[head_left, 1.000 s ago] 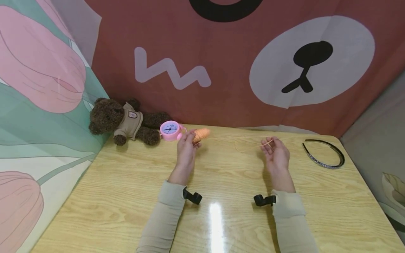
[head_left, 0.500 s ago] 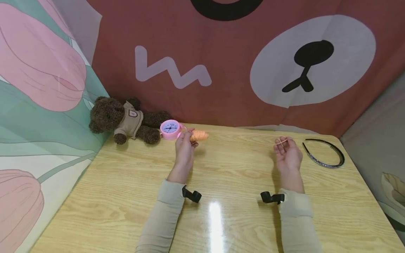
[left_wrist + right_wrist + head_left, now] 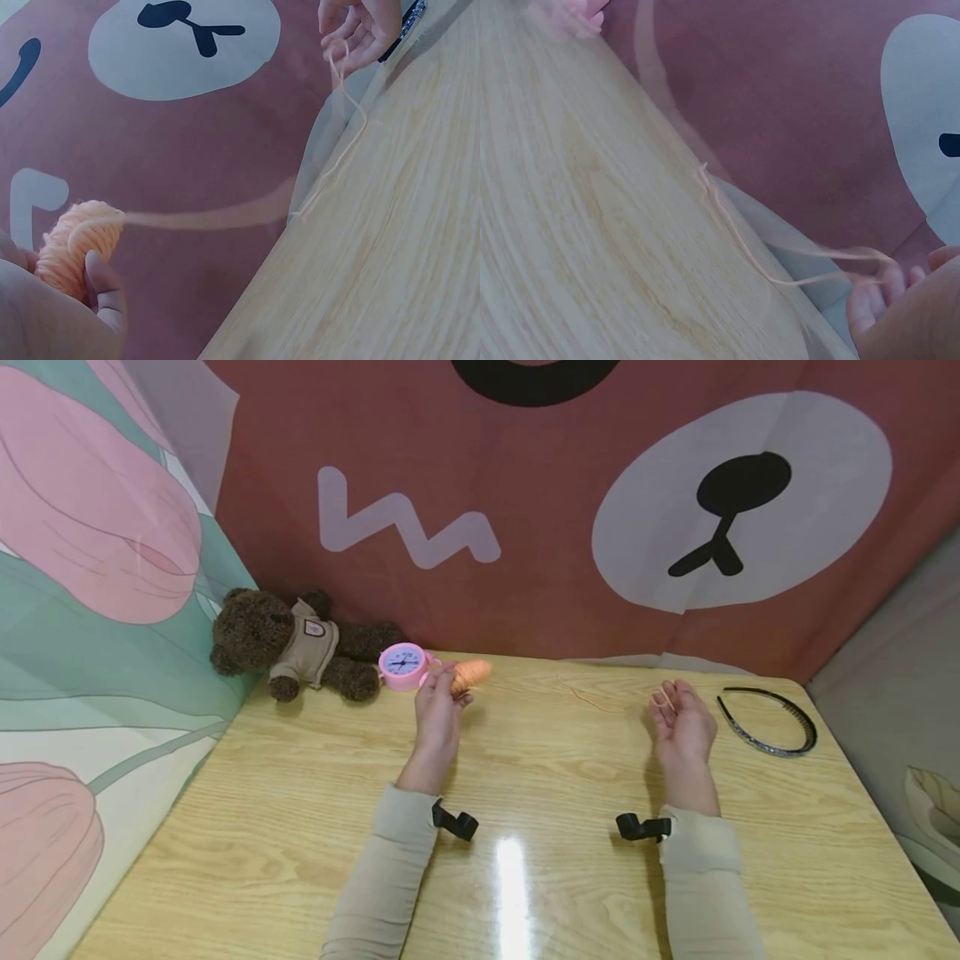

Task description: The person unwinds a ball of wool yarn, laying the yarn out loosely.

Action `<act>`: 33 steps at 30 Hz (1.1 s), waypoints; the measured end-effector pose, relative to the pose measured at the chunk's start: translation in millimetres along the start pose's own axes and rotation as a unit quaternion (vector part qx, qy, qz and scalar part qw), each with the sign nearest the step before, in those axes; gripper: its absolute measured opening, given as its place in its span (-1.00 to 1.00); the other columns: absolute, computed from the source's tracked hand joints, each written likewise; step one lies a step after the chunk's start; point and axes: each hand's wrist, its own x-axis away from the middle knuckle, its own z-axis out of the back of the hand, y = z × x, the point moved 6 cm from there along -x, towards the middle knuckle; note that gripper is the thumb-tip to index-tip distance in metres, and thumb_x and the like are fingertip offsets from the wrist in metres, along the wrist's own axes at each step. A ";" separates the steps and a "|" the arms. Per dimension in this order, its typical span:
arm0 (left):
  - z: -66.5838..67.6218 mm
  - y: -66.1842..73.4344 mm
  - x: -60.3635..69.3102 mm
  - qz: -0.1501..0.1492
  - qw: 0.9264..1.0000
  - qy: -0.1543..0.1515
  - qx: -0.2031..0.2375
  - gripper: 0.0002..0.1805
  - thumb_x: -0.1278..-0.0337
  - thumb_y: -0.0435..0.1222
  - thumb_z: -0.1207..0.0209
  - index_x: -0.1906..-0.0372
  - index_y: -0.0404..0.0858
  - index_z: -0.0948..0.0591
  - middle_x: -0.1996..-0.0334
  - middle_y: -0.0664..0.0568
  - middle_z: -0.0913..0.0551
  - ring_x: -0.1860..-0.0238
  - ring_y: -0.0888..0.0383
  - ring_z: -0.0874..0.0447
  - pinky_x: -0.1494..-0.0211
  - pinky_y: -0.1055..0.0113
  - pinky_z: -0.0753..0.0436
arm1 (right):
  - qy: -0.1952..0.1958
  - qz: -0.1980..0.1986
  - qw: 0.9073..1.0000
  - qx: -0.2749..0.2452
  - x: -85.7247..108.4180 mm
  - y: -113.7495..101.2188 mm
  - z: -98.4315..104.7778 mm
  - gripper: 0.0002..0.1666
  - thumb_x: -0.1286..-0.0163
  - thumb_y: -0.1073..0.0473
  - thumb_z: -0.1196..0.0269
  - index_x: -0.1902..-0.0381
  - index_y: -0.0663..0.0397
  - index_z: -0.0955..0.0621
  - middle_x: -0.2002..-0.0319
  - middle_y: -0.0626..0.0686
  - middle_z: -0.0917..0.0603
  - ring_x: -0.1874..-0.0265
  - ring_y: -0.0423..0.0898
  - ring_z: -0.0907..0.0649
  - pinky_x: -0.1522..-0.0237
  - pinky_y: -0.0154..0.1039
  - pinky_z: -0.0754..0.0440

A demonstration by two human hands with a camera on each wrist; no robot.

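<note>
A small ball of orange yarn (image 3: 472, 675) sits in my left hand (image 3: 437, 718), gripped between thumb and fingers above the back of the table. Its wound strands show closely in the left wrist view, where the thumb presses on the ball's side. Loose yarn (image 3: 594, 701) runs from it toward my right hand (image 3: 686, 728), partly blurred. That hand holds a looped part of the strand at its curled fingers, palm turned up. In the right wrist view the strand (image 3: 739, 238) sags in a doubled length from the fingers. The exact pinch point is partly hidden.
A pink alarm clock (image 3: 403, 666) stands just left of my left hand. Beside it lies a brown teddy bear (image 3: 307, 647). A dark headband (image 3: 772, 727) rests right of my right hand on the wooden table (image 3: 555, 793). Printed cloth (image 3: 540, 602) hangs behind.
My right hand has moved right, drawing the yarn out between the hands, then stayed near there. The strand was stretched straighter half a second ago and now hangs slack. The yarn ball has tilted slightly.
</note>
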 end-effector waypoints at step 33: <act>-43.0 -25.8 26.4 0.081 0.984 -0.156 -0.024 -0.32 -0.29 -0.53 -0.16 -0.48 -0.36 -0.25 0.20 0.08 -0.53 0.29 0.30 -0.62 0.22 0.52 -0.66 | -0.321 0.092 0.846 0.416 56.1 107.7 -88.7 -0.51 -0.53 0.07 -0.22 -0.30 0.21 -0.53 -0.18 0.08 -0.63 -0.15 -0.05 -0.67 -0.29 0.08 -0.61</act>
